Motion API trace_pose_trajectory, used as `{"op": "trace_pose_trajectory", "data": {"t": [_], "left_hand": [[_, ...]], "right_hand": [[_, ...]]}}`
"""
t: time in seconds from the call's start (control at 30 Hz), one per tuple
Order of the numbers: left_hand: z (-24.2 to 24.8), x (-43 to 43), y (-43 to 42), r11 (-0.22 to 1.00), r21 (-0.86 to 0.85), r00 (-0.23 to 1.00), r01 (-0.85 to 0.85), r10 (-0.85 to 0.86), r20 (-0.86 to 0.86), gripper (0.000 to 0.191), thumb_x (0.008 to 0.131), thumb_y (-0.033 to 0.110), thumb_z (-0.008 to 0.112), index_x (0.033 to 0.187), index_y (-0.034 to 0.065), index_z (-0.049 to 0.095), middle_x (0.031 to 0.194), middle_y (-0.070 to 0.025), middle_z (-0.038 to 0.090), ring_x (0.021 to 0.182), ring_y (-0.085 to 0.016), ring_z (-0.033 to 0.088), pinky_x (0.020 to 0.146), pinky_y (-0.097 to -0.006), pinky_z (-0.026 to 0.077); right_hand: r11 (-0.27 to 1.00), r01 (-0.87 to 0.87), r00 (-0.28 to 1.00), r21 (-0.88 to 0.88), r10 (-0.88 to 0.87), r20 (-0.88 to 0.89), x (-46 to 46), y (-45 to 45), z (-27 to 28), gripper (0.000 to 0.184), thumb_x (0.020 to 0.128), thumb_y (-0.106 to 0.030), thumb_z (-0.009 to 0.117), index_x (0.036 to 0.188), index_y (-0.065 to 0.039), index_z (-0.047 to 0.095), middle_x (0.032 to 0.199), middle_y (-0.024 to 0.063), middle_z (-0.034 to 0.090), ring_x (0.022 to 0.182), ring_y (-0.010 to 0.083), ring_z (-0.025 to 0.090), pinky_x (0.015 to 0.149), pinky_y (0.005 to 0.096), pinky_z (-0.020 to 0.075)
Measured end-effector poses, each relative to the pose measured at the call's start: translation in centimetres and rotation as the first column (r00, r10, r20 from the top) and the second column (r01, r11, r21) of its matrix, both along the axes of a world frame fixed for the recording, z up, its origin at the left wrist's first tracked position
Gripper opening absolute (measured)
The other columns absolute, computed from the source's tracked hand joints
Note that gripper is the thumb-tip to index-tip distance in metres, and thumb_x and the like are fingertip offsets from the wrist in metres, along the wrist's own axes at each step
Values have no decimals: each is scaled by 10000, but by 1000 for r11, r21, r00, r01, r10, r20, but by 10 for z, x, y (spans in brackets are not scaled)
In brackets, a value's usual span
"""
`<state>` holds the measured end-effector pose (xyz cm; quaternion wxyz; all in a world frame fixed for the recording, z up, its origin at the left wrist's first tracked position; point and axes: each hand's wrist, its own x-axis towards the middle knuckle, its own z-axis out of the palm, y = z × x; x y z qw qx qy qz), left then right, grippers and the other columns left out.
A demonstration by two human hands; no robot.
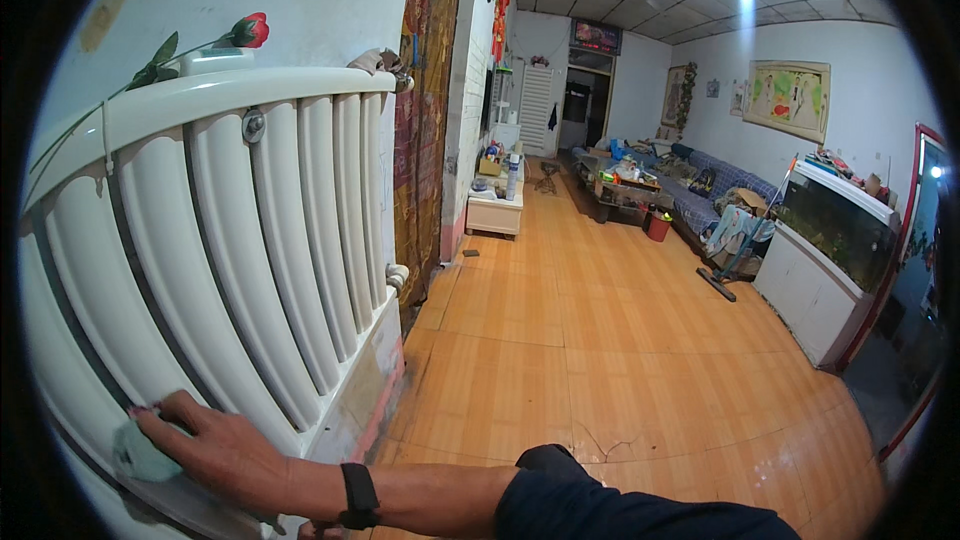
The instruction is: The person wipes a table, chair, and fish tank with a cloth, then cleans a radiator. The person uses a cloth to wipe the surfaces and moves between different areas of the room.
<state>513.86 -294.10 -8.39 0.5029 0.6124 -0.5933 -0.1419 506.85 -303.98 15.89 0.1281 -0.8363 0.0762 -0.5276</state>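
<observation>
My right hand reaches across from the right and grips a pale green cloth, pressed against the lower columns of a white column radiator. A dark band circles that wrist, and a dark sleeve covers the upper arm. Below the wrist, at the bottom rim, only a bit of my left hand shows; whether it holds anything is hidden. Along the radiator's top lies an artificial red rose with its long stem hanging down on the left. A crumpled greyish cloth rests at the top right end.
Wood-patterned flooring spreads to my right. Beyond the radiator are a brown patterned door curtain and a low white cabinet. Farther off stand a cluttered coffee table, a sofa, a push broom and an aquarium.
</observation>
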Motion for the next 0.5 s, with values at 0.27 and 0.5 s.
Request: {"op": "trace_pose_trajectory", "data": {"t": [0.27,0.5], "left_hand": [[-11,-8,-12,999,37,988,32,-27,-150,143,914,146,681,950,7,677,833,-96,662,753,-214,616,717,-349,521],[-30,3,-14,999,39,994,-11,16,-111,152,897,158,698,936,12,679,806,-109,666,722,-232,625,706,-351,530]], "right_hand": [[909,381,916,-167,-347,204,-33,-63,32,511,813,61,618,1294,-82,519,1064,171,515,867,321,642,721,387,587],[803,593,767,55,-585,264,-69,-102,62,571,768,68,644,1304,-80,516,1092,188,498,957,419,586,807,456,538]]}}
